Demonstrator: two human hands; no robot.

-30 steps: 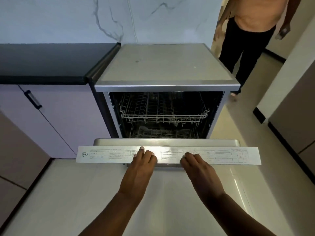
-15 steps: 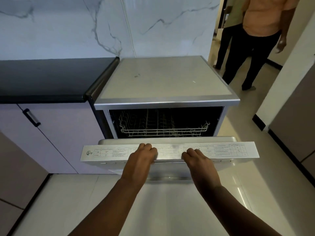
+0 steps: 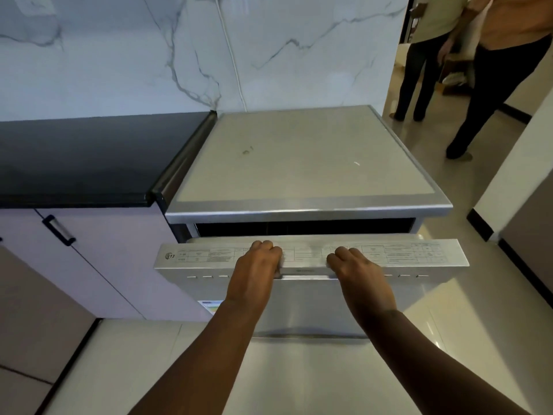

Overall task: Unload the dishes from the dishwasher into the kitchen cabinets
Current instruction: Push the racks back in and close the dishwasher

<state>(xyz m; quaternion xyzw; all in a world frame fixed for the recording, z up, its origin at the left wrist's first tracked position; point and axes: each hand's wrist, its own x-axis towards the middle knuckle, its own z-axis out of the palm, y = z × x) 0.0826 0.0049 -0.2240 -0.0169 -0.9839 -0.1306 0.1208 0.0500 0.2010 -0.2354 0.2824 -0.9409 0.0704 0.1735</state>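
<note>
Steel dishwasher door (image 3: 311,304) is gripped at its top edge by both hands: the left hand (image 3: 256,272) and the right hand (image 3: 360,274) curl their fingers over it, side by side. Behind the grip a dark narrow gap remains; the racks probably sit inside, unseen. Left of the grip stands a lilac cabinet (image 3: 113,259).

The pale tiled floor (image 3: 125,360) carries the steel dishwasher (image 3: 305,163) — flush against the lilac cabinet (image 3: 119,259) on its left. Right of the dishwasher, two people (image 3: 490,70) stand on the floor.
</note>
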